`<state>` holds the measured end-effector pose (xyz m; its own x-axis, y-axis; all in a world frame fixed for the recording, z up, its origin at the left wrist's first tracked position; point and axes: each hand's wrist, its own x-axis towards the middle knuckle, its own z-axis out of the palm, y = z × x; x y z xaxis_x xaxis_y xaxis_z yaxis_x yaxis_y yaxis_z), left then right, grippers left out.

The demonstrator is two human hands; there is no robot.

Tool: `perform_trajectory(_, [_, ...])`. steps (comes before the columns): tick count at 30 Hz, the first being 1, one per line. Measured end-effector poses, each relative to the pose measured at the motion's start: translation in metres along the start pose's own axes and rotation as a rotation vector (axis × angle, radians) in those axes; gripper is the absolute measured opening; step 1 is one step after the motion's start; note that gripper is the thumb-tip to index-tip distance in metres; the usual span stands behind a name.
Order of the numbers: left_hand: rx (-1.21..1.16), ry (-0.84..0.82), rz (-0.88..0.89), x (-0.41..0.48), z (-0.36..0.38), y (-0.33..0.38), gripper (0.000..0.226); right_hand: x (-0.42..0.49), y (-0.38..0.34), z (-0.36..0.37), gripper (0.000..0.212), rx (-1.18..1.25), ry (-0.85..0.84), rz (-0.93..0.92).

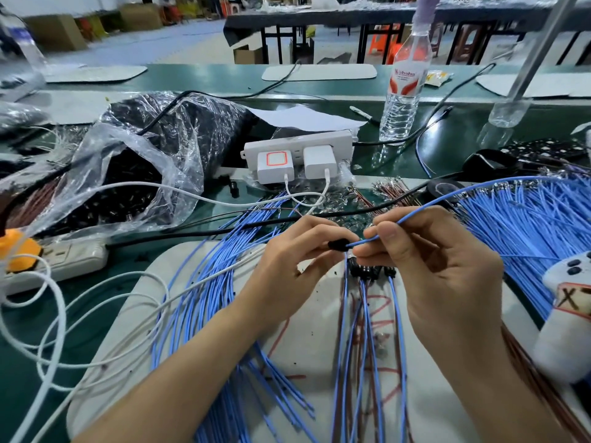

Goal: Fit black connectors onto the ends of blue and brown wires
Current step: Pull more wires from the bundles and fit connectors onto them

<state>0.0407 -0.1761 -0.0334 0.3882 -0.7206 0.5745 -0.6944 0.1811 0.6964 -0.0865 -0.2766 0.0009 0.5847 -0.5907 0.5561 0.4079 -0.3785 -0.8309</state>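
My left hand (297, 254) pinches a small black connector (337, 245) above the grey mat (179, 292). My right hand (425, 263) pinches a blue wire (447, 199) near its tip, and that tip meets the connector's right end. The wire arcs up and right toward a big fan of blue wires (527, 225). Just below my fingers lie several fitted connectors (371, 270) with blue and brown wires trailing toward me. A loose bundle of blue wires (204, 282) lies under my left forearm. Brown wires (391, 188) with metal tips lie behind my hands.
A clear plastic bag of black connectors (137, 174) lies at left. A white power strip with chargers (297, 155) stands behind the hands, another strip (64, 257) at left with white cables (48, 314). A water bottle (403, 91) stands at the back; a plush toy (566, 311) is at right.
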Motion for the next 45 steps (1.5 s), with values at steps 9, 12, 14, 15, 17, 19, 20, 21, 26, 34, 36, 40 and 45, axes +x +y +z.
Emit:
perform_trajectory(9, [0.074,0.028,0.070,0.001,-0.001,-0.001,0.032,0.000,0.002,-0.002,0.006,-0.045,-0.008,-0.040])
perform_trajectory(12, [0.100,0.024,0.083,0.001,-0.001,0.000,0.031,0.000,0.004,-0.003,0.006,-0.053,-0.023,-0.046])
perform_trajectory(14, [0.097,0.013,0.079,0.001,-0.001,0.001,0.026,0.000,0.007,-0.003,0.007,-0.098,-0.065,-0.019])
perform_trajectory(15, [0.100,0.010,0.080,0.001,-0.002,0.001,0.023,0.000,0.008,-0.003,0.009,-0.126,-0.093,0.007])
perform_trajectory(17, [0.131,0.012,0.078,0.001,-0.001,0.001,0.020,0.000,0.012,-0.002,0.014,-0.205,-0.132,0.041])
perform_trajectory(19, [0.140,0.020,0.060,0.000,0.000,0.002,0.019,0.001,0.013,-0.002,0.011,-0.263,-0.129,0.062])
perform_trajectory(20, [0.140,0.028,0.054,0.000,0.000,0.003,0.019,0.001,0.013,-0.001,0.007,-0.243,-0.110,0.081])
perform_trajectory(21, [0.144,0.037,0.051,0.000,0.001,0.003,0.019,0.001,0.011,-0.001,0.010,-0.191,-0.086,0.109])
perform_trajectory(26, [0.206,0.045,0.045,0.002,-0.002,0.007,0.022,0.001,0.011,-0.006,0.041,-0.134,0.013,0.189])
perform_trajectory(34, [-0.266,-0.011,-0.206,0.003,-0.003,0.013,0.015,0.001,0.014,0.000,0.036,-0.229,-0.221,0.273])
perform_trajectory(36, [-0.492,0.080,-0.346,0.006,-0.007,0.012,0.019,0.001,0.013,-0.001,0.031,-0.197,-0.196,0.305])
perform_trajectory(40, [-0.717,0.065,-0.441,0.004,-0.009,0.008,0.011,-0.004,0.013,0.004,0.017,-0.207,-0.202,0.283])
perform_trajectory(45, [-0.665,0.013,-0.445,0.002,-0.006,0.008,0.015,-0.004,0.013,0.004,0.009,-0.194,-0.162,0.298])
